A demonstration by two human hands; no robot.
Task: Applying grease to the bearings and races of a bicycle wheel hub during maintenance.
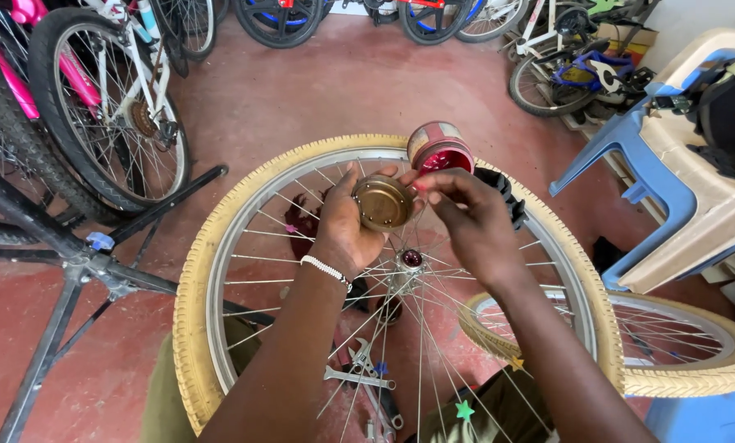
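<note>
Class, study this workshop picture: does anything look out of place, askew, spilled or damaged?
Nothing looks broken or spilled. The oddest thing is the loose spanners lying scattered on the red floor under the cream-tyred wheel. The left hand holds a round brass lid; the right hand holds an open tin of red grease, tilted.

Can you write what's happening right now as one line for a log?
left hand: holds round brass lid | right hand: holds small red tin | below: bicycle wheel, hub | floor: wrenches
</note>
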